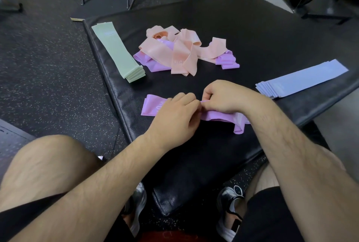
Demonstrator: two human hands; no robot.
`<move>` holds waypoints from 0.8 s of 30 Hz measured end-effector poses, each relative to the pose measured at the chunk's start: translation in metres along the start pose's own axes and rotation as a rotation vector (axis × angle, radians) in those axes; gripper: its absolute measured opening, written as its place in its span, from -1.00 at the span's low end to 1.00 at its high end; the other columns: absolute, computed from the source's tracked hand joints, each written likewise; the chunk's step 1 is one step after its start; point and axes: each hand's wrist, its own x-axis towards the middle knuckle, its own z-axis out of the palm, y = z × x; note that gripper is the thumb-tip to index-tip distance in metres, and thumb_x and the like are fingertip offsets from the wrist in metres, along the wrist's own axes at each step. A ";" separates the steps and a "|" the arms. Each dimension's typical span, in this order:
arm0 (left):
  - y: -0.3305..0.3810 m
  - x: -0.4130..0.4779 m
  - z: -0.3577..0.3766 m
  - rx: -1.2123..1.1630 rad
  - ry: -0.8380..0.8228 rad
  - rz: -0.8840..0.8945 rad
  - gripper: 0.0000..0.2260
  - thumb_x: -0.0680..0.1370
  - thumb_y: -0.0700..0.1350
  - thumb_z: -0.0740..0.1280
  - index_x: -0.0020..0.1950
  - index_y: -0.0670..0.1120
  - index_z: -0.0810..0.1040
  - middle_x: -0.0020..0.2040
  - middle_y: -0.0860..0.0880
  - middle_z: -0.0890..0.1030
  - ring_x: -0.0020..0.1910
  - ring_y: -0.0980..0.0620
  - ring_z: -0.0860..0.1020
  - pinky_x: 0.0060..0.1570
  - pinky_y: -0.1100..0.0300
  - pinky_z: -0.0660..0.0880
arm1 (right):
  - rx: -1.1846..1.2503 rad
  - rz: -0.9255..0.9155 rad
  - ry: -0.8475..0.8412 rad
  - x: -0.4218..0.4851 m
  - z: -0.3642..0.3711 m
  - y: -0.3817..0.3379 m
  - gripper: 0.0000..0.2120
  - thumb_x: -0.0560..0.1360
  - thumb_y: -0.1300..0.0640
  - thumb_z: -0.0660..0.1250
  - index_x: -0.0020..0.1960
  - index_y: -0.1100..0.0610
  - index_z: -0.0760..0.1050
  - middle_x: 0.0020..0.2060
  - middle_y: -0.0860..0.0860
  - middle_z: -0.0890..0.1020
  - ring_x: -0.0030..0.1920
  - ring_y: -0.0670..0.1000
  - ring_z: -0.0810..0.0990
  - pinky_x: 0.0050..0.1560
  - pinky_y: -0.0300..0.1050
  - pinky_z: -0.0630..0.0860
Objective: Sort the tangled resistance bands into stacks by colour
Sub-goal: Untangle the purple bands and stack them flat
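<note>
A: Pinching, are they, both hands?

B: Yes. The left hand (174, 119) and right hand (227, 97) meet knuckle to knuckle over one purple band (153, 107), which lies on the black bench (252, 33) closest to the person. The left hand's fingers (186, 98) are curled, with the tips nipping the band's far edge. The right hand's fingers (208, 94) curl more tightly round that same edge, and the thumb is hidden.

A: And the arms?

B: Both forearms reach in from the lower corners, palms down, wrists low over the bench. The band's right end is rumpled under the right wrist.

A: What lies beyond?

B: Two tidy stacks, well apart: one green stack (116, 51) at the left edge and one pale blue stack (303, 80) on the right. I cannot count the layers in either for sure. Between them, farther back, sits one tangle (182, 51) of peach and purple bands crossed over each other.
</note>
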 end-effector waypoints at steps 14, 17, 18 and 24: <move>0.000 0.002 0.005 0.026 -0.018 -0.114 -0.78 0.55 0.17 0.29 -0.05 0.04 0.50 -0.08 0.12 0.46 -0.09 0.06 0.36 -0.13 -0.04 0.46 | 0.062 0.003 -0.032 -0.022 -0.022 0.026 -0.83 0.41 -0.10 0.55 -0.16 -0.03 0.65 -0.36 -0.14 0.65 -0.27 -0.06 0.63 -0.21 -0.11 0.55; 0.001 0.003 0.005 0.022 -0.020 -0.125 -0.80 0.55 0.17 0.30 -0.06 0.05 0.48 -0.07 0.13 0.45 -0.08 0.07 0.36 -0.11 -0.01 0.46 | 0.069 0.038 -0.051 -0.033 -0.032 0.037 -0.80 0.40 -0.12 0.56 -0.13 -0.01 0.67 -0.26 -0.08 0.67 -0.23 -0.06 0.61 -0.17 -0.14 0.51; 0.001 0.003 0.005 0.024 -0.019 -0.128 -0.80 0.55 0.17 0.31 -0.06 0.06 0.48 -0.07 0.14 0.45 -0.08 0.08 0.36 -0.11 0.00 0.46 | 0.073 0.038 -0.038 -0.036 -0.034 0.040 -0.79 0.41 -0.11 0.55 -0.13 0.01 0.67 -0.25 -0.08 0.66 -0.23 -0.07 0.59 -0.20 -0.16 0.48; 0.004 0.004 0.007 0.064 -0.006 -0.145 -0.79 0.55 0.17 0.31 -0.09 0.05 0.46 -0.09 0.14 0.44 -0.08 0.09 0.36 -0.14 0.04 0.44 | 0.046 0.066 0.032 -0.037 -0.025 0.053 -0.76 0.45 -0.11 0.52 -0.20 0.05 0.63 -0.30 -0.06 0.57 -0.25 -0.04 0.53 -0.27 -0.17 0.40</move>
